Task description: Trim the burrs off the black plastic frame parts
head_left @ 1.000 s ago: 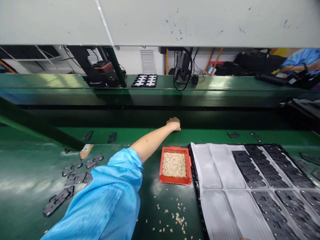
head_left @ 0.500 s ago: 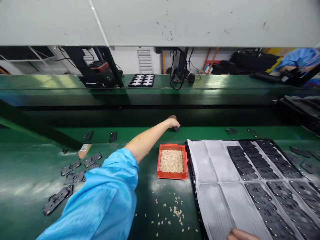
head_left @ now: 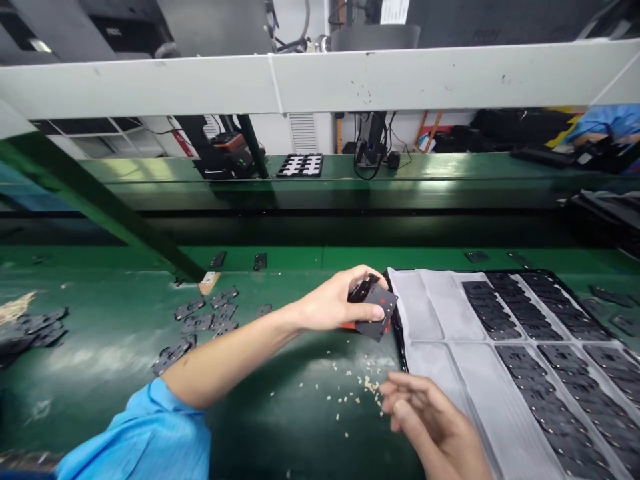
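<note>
Several flat black plastic plates (head_left: pixel 379 308) are gripped in my left hand (head_left: pixel 333 300), which is closed with the thumb pressed on the top one. Small dots mark that plate's face. The hand hangs over the red bin (head_left: pixel 349 325) and hides most of it, including its contents. My right hand (head_left: pixel 435 420) is slightly blurred, with fingers curled but apart and nothing seen in them. It is over the near left edge of the white-lined black tray (head_left: pixel 425 307), where rows of black plates (head_left: pixel 487 310) lie in the pockets on the right.
Small beige chips (head_left: pixel 370 385) are scattered on the green bench (head_left: pixel 280 413). Loose black plates (head_left: pixel 197 323) lie to the left, beside a slanting green post (head_left: pixel 125 213). A white-and-black tray (head_left: pixel 300 165) sits on the back shelf. A blue sleeve (head_left: pixel 607 123) shows at far right.
My left hand has come back nearer from the far side of the bench, bringing the black plates over the red bin. My right hand has risen further into view. The view has shifted.
</note>
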`<action>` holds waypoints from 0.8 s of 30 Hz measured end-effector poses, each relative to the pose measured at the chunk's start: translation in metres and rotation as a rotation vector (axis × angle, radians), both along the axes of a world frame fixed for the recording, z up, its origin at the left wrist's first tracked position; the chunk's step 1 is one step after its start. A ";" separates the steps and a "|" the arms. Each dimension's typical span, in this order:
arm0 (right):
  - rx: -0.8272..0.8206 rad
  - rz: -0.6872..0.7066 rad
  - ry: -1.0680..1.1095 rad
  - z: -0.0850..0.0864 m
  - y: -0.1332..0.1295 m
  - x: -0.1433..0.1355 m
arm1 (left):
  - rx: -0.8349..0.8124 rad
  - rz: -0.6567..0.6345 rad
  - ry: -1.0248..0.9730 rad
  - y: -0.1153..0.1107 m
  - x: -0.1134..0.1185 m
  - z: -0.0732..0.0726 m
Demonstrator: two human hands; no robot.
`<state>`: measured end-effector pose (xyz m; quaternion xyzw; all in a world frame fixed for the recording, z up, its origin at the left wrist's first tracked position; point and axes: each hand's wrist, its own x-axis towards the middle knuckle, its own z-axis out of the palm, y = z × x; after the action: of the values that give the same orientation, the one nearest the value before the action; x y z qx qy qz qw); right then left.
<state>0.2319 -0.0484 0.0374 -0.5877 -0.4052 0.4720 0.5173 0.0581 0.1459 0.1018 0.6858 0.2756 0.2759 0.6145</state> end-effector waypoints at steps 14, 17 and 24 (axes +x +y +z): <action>0.183 0.047 -0.150 -0.003 -0.002 -0.039 | 0.158 0.321 -0.138 -0.120 -0.034 -0.044; 0.341 0.047 -0.362 -0.001 -0.003 -0.039 | 0.189 0.354 -0.137 -0.126 -0.038 -0.053; 0.968 0.072 -0.835 -0.011 0.001 -0.015 | -0.208 0.275 -0.261 -0.138 -0.069 -0.054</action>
<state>0.2169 -0.0473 0.0262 -0.4080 -0.7593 -0.0162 0.5066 -0.0106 0.0082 0.0482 0.5331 0.3119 0.4137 0.6689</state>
